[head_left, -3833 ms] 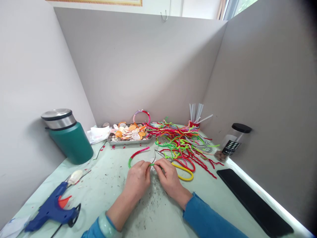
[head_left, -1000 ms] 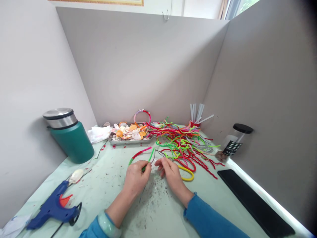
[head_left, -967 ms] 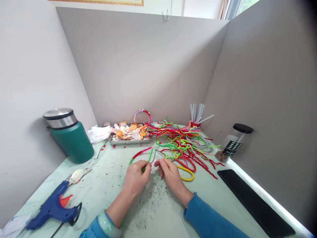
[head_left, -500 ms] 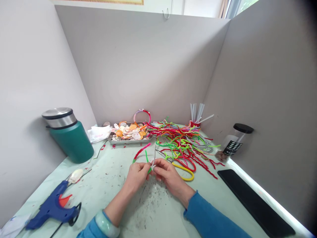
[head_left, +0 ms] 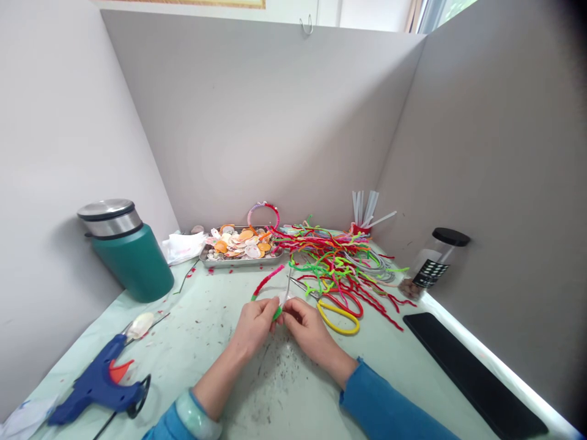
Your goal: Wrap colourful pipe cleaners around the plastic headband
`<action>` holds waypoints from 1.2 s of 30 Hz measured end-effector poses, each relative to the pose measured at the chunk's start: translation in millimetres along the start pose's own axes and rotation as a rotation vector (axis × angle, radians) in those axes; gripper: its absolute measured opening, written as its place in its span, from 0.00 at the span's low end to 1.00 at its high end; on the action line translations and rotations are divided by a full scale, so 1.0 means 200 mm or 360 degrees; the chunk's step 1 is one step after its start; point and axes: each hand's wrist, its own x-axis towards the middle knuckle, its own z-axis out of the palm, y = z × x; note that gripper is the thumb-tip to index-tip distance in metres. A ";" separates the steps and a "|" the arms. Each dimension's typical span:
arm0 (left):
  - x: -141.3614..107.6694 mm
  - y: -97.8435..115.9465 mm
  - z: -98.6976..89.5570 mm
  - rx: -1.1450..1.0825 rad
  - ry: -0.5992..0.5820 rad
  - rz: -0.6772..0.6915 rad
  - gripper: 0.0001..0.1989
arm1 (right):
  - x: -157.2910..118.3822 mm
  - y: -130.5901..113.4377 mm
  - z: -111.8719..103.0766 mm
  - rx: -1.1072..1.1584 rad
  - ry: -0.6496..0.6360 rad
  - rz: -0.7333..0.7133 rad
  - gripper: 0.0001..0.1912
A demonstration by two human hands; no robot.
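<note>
My left hand (head_left: 254, 321) is closed in a pinch round a curved strip wrapped in red and pink pipe cleaner (head_left: 266, 283), which arcs up behind the fingers. A green pipe cleaner (head_left: 277, 313) is wound on the strip at my left fingertips. Close beside it, my right hand (head_left: 308, 327) has thumb and fingers pinched at the green winding; the bit between them is mostly hidden. The bare grey end of the strip (head_left: 288, 284) stands up between the hands. Scissors (head_left: 340, 315) with red and yellow handles lie just beyond my right hand.
Behind are a metal tray (head_left: 243, 263) of shells, a wrapped ring (head_left: 250, 214) and a heap of pipe cleaners (head_left: 330, 244). At left stand a green bottle (head_left: 132, 263) and a blue glue gun (head_left: 101, 376); at right, a jar (head_left: 428, 266) and a black strip (head_left: 468, 373).
The green end that stood up by my left fingers no longer shows. My right fingers have shifted and bent closer in, and the wrapped strip has moved slightly right.
</note>
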 end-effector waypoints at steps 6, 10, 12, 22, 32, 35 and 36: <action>-0.02 0.01 -0.01 0.0161 0.0117 0.0199 0.11 | 0.01 0.00 -0.02 -0.0378 0.0204 -0.0060 0.06; -0.02 0.00 -0.01 0.0310 0.0165 0.0336 0.10 | 0.00 0.01 -0.02 -0.0460 0.0226 -0.0091 0.06; -0.02 0.00 0.00 0.0372 0.0192 0.0371 0.10 | 0.00 0.01 -0.02 -0.0505 0.0220 -0.0114 0.06; -0.02 -0.05 0.01 0.0738 0.0275 0.0416 0.09 | -0.02 0.00 -0.03 -0.0784 0.0229 -0.0320 0.07; -0.05 -0.02 0.01 0.0969 0.0191 0.0575 0.08 | -0.01 0.00 -0.04 -0.0695 0.0298 -0.0285 0.05; -0.05 -0.02 0.01 0.0926 0.0215 0.0600 0.09 | -0.02 -0.01 -0.04 -0.0635 0.0257 -0.0276 0.04; -0.05 -0.02 0.01 0.0900 0.0226 0.0598 0.10 | -0.02 -0.01 -0.04 -0.0585 0.0260 -0.0255 0.04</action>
